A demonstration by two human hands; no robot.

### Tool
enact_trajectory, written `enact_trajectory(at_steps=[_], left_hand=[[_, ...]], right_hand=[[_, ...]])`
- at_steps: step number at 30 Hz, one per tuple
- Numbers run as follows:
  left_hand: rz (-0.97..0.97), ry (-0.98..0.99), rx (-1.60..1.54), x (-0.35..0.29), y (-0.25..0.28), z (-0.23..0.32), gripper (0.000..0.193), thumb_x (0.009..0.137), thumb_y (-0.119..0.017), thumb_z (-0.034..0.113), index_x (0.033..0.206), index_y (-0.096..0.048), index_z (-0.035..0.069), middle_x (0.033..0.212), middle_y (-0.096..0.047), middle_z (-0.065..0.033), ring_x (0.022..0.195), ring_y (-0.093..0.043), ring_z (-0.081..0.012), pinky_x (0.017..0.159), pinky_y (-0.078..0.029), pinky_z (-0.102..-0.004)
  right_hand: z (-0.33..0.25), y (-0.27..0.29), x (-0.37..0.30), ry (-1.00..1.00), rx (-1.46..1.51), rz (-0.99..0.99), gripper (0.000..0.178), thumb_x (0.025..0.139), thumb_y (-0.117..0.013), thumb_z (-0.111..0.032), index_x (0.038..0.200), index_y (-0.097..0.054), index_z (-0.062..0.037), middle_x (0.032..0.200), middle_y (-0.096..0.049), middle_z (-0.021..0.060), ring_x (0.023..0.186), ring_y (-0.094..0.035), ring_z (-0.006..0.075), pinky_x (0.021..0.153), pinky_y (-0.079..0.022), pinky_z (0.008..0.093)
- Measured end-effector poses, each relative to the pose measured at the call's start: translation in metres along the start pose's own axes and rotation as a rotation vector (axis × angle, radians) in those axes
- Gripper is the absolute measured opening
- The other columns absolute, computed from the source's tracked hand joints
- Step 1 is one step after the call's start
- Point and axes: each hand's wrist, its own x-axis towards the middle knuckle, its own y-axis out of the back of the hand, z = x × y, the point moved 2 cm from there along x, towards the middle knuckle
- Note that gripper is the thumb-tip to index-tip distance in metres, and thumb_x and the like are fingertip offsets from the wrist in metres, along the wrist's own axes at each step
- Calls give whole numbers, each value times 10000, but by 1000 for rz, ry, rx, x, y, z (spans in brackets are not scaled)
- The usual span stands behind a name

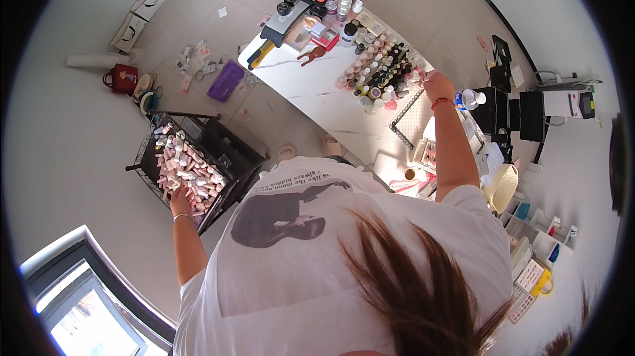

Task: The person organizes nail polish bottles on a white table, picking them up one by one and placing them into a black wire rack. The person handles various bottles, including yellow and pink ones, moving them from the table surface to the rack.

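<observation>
My left hand is at the near edge of a heap of pink and white nail polish bottles on the top tier of a black cart. Its fingers look apart and touch the bottles. Far to the right, my right hand is at the end of the rows of nail polish bottles standing on the white table. Its fingers are bent together by the last small bottles. What is between them is too small to make out.
A grey machine and a brown hand-shaped piece lie at the table's far left. A water bottle stands beyond my right wrist. On the floor are a purple box and a red bag. The black cart stands left.
</observation>
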Motion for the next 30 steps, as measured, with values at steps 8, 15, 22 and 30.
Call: enact_trajectory(at_steps=[8,15,22,30], left_hand=[[-4,3,8,8,8,-16,255,956,-579,146,1205,-580,92,1051,-666,-23,706,-633,-105,514,-475,-252],[32,16,50,13,11,-20,261,943,-595,135,1201,-595,94,1016,-673,-10,692,-625,-94,481,-452,-239],[45,-3,74,16,15,-17,260,939,-602,127,1195,-594,83,1010,-670,-21,693,-623,-100,481,-453,-238],[22,-4,102,23,23,-24,284,933,-611,154,1210,-600,95,987,-672,-10,726,-630,-99,519,-466,-249]], right_hand=[[12,-11,10,-30,98,124,217,779,-727,-306,889,-709,-120,857,-719,112,836,-694,330,740,-547,425],[12,-14,14,7,52,159,213,777,-737,-300,834,-687,-100,819,-706,116,805,-685,331,729,-542,432],[9,-11,15,-20,27,134,246,770,-752,-317,849,-688,-93,868,-709,137,851,-679,348,763,-540,435],[7,-8,13,-35,46,111,312,792,-731,-380,901,-690,-91,919,-715,149,883,-680,361,779,-536,446]])
